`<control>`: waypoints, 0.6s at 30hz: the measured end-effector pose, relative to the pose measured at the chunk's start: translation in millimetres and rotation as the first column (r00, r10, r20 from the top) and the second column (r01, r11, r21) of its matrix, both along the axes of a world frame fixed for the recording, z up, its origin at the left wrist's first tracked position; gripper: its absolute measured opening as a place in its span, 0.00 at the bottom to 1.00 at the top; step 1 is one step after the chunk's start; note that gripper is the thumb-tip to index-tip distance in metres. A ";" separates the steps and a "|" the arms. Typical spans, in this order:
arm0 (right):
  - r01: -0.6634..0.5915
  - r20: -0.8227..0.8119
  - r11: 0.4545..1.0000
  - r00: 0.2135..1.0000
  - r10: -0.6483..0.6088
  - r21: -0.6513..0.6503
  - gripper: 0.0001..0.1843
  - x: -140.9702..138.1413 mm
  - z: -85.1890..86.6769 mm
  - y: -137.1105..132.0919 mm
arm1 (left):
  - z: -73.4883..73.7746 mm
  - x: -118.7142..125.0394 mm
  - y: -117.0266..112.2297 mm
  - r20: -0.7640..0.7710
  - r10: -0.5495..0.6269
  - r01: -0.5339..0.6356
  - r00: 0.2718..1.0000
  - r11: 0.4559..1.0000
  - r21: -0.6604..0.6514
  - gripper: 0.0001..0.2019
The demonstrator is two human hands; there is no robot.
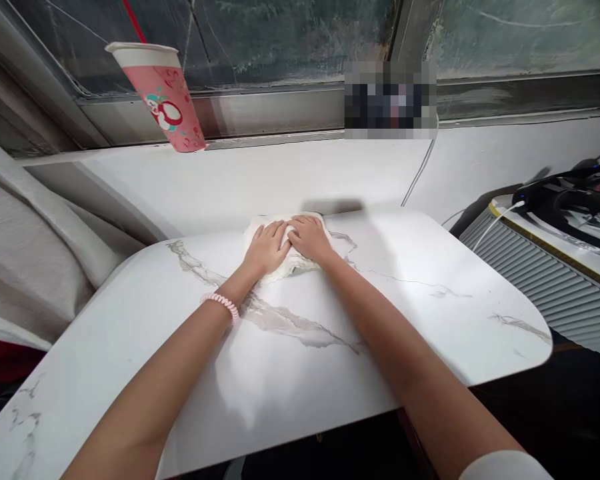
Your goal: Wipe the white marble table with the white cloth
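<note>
A cream-white cloth [280,272] lies crumpled near the back edge of the white marbled table [300,387]. Flat on its left part rests my left hand [267,250], fingers stretched out and the thumb towards the right. My right hand [311,239] presses on the cloth just beside it, its fingers also extended, and the two hands meet or nearly meet at the thumbs. A pink coiled band [221,302] circles my left wrist. The cloth's middle is partly hidden beneath both palms.
On the window ledge at the back left stands a pink paper cup [167,100] with a red straw. A blurred-out object [391,100] sits on the ledge further right. Grey curtain [35,233] hangs at the left. A ribbed cabinet [545,280] with cables stands right of the table.
</note>
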State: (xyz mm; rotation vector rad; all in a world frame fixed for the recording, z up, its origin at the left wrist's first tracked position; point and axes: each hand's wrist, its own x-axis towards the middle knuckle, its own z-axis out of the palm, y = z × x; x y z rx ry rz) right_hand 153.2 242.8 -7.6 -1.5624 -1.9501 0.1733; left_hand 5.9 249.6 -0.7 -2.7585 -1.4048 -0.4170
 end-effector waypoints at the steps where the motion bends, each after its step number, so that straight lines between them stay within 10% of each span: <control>1: -0.007 0.012 1.000 1.000 0.007 -0.007 0.18 5.3 -0.5 3.6 | 0.1 4.4 2.9 0.001 -0.003 0.003 1.000 1.000 -0.002 0.26; 9: 0.029 0.039 0.999 0.999 -0.030 0.018 0.21 37.1 -5.3 -7.2 | 0.6 31.5 -1.9 -0.034 -0.069 0.068 0.997 0.998 -0.011 0.27; 18: -0.058 0.146 0.998 0.988 0.059 -0.008 0.21 37.0 0.8 -101.8 | 1.8 22.5 -104.3 -0.034 -0.101 0.100 0.994 0.995 -0.020 0.29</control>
